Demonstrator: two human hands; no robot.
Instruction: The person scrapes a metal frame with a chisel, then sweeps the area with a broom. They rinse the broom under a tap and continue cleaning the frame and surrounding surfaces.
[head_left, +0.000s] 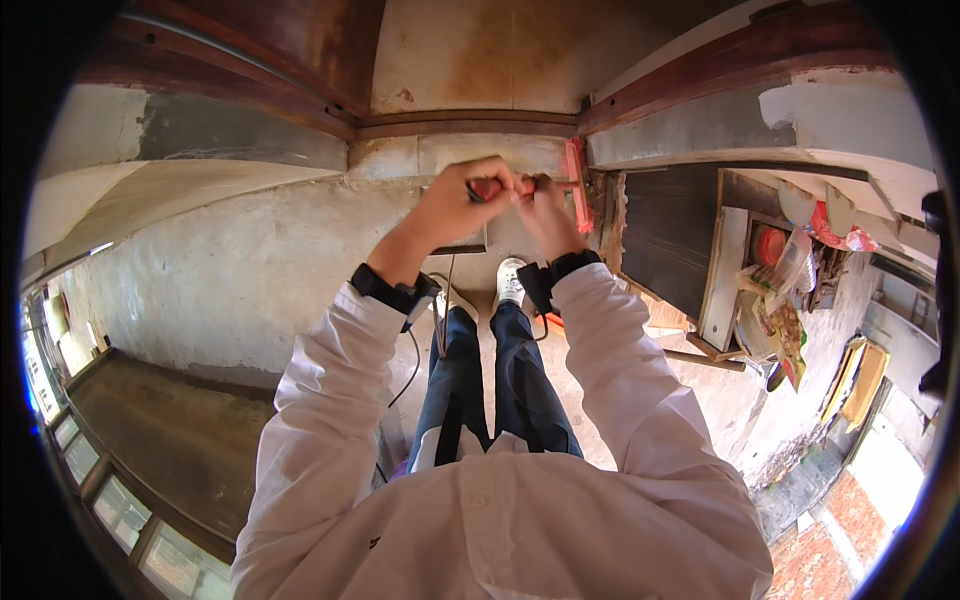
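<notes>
My left hand (463, 201) is closed around a red and black handle (486, 190) of some tool. Its fingertips meet those of my right hand (546, 214) in front of my chest. The right fingers pinch a small red piece (528, 184); whether it belongs to the same tool, I cannot tell. Just right of the right hand stands a pink-red plastic strip (577, 184), like a brush or broom head. Black straps with small devices, a left one (397, 292) and a right one (553, 279), sit on my wrists.
A thin metal frame (448, 300) stands by my white shoes (510, 279). Dark wooden furniture (667, 232) is at the right, with plastic bags (787, 277) and a red lid (770, 246) on its shelf. A stained panel (480, 56) with brown framing (465, 127) lies ahead. Windows (120, 514) are at lower left.
</notes>
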